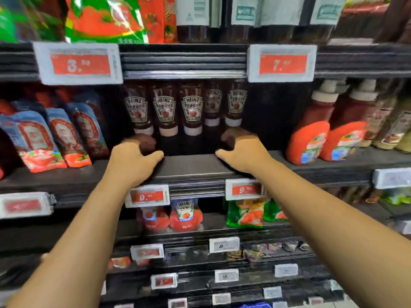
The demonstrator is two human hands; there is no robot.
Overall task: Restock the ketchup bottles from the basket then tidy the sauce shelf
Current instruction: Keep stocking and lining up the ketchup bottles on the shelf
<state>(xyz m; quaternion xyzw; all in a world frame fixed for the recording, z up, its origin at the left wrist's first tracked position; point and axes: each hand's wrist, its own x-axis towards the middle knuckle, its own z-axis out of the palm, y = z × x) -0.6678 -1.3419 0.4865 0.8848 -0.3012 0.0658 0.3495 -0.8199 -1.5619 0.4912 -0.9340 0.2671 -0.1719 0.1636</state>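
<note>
Several dark Heinz ketchup bottles (165, 107) stand cap-down in a row at the back of the middle shelf (191, 166). My left hand (133, 156) reaches in below the leftmost bottle, fingers curled, thumb spread to the right. My right hand (241, 150) reaches in below the rightmost bottle (236, 103), fingers curled inward. Neither hand visibly grips a bottle; the fingertips are in shadow. No basket is in view.
Blue and red sauce pouches (55, 134) lean at the left of the same shelf. Red squeeze bottles (311, 132) with white caps stand at the right. Price tags (146, 195) hang on the shelf edge. Pouches sit on the shelf below (184, 216).
</note>
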